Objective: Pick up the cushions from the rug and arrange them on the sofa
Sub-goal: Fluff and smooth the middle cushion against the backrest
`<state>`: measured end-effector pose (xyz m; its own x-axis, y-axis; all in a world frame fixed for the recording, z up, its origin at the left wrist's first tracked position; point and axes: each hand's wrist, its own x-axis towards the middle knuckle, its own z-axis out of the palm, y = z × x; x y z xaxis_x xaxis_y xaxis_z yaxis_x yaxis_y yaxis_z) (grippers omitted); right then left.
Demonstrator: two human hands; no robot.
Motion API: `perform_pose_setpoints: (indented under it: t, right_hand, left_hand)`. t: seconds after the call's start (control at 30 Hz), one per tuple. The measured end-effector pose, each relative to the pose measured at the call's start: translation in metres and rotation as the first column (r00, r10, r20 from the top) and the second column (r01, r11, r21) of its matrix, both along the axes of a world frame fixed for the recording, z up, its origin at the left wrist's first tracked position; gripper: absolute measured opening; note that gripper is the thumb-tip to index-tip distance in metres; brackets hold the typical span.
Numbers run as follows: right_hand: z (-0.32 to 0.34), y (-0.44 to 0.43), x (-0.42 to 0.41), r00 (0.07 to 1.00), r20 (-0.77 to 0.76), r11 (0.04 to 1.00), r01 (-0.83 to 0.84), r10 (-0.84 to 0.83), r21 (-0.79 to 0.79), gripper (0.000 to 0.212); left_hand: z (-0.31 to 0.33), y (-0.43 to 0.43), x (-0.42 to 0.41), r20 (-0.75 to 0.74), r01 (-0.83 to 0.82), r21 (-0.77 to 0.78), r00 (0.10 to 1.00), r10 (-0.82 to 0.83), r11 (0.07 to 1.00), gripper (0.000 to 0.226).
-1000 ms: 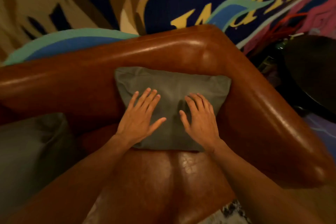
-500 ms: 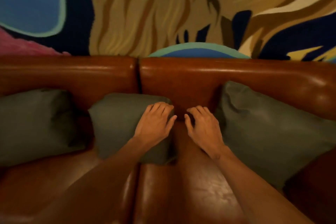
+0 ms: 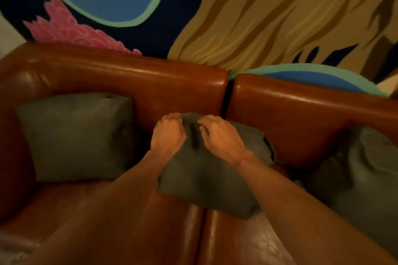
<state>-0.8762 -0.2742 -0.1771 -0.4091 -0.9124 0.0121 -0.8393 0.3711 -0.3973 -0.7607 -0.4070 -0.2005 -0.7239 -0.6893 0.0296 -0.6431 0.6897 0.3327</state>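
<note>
Both hands have shifted onto the middle cushion (image 3: 206,178) since half a second ago, when only the left touched it and the right lay on bare leather; the view has also swung leftward. Nearest, at six o'clock, the seat of the brown leather sofa (image 3: 150,232) shows its central seam. Just beyond, the middle cushion lies tilted against the backrest, its long axis running from eleven o'clock down to five. The left hand (image 3: 168,133) and right hand (image 3: 221,137) sit close together on its upper end, fingers curled over the top edge; whether they grip or only press cannot be told. The cushion extends from the hands back toward the person, so both reach it equally. At nine o'clock the left cushion (image 3: 75,135) stands upright. At three o'clock the right cushion (image 3: 361,178) slumps. Farthest, a painted wall (image 3: 280,17).
</note>
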Motion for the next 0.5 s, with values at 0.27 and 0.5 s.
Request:
perform_pose_setpoints:
  t: [0.27,0.5]
  right_hand:
    - [-0.015,-0.08,-0.009,0.982,-0.009,0.96,-0.18,0.186,0.216,0.04]
    - [-0.037,-0.117,-0.02,0.94,0.033,0.889,-0.332,0.34,0.316,0.026]
  left_hand:
    - [-0.015,-0.043,-0.004,0.086,-0.112,0.232,0.992,0.094,0.966,0.023]
    - [-0.018,-0.071,-0.024,0.312,-0.151,0.217,0.947,0.078,0.965,0.02]
